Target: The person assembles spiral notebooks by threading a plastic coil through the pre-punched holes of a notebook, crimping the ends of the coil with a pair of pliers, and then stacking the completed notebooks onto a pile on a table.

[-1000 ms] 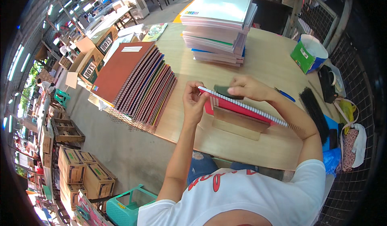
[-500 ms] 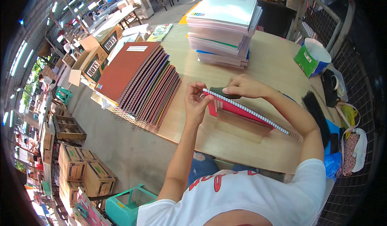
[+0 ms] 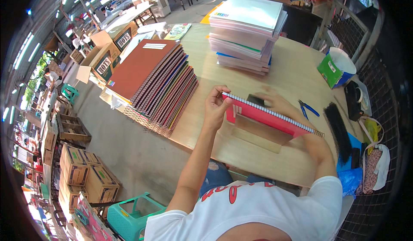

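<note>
L hand pinches the near end of a red spiral notebook, propped on a wooden block on the worktop. R hand blurred behind it, grip can't tell. Farther: 2 notebook stacks.

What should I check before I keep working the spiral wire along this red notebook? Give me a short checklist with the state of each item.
1. Left hand pinching the near end of the spiral wire: ok.
2. Right hand steadying the red notebook: cannot tell, blurred.
3. Notebook propped on the wooden block: ok.
4. Wire's far end past the cover edge: ok, it sticks out.
5. Blue pliers on the table beside the right hand: ok.
</note>
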Tool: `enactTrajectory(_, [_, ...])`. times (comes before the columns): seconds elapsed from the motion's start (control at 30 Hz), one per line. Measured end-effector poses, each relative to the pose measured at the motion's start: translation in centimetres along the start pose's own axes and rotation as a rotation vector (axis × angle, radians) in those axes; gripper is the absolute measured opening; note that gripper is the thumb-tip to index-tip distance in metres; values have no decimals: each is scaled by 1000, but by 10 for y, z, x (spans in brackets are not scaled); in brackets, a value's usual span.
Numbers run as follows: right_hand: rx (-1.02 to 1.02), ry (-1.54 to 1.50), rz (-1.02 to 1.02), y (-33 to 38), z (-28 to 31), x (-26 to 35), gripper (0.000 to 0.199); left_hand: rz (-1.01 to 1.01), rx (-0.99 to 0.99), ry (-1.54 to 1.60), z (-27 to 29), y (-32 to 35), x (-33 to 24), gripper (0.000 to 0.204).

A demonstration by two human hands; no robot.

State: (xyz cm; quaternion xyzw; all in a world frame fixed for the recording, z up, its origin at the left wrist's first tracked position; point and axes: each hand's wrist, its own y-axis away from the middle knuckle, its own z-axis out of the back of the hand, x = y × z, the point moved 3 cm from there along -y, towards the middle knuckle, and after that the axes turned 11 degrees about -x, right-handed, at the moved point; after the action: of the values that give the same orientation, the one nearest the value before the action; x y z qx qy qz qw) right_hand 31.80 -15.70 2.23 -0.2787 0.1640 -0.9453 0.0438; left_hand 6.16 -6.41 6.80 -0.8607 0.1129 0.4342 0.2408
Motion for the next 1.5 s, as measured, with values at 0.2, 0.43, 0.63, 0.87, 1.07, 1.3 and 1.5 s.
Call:
enactTrajectory(0.2, [-481,377,-437,135,91,-24,57,-8,108,67,-1,-6,-5,21])
enactTrajectory(0.43, [-728,248,-546,153,132,-18,49,60,145,195,10,-12,9,18])
enactTrajectory(0.63, [-259,754,-740,156,51,-52,74,9,112,94,-5,1,-14,17])
enactTrajectory(0.87, [-833,474,-302,142,141,-42,48,-32,140,39,-3,-5,-2,17])
enactTrajectory(1.07, [-379,647,464,2,212,192,51,-60,88,-14,0,-1,-3,22])
enactTrajectory(1.3, [-271,747,995,-57,133,258,31,-50,80,53,0,-1,-2,26])
enactTrajectory(1.5, [-179,791,1103,-65,119,263,12,-8,45,60,1,0,2,30])
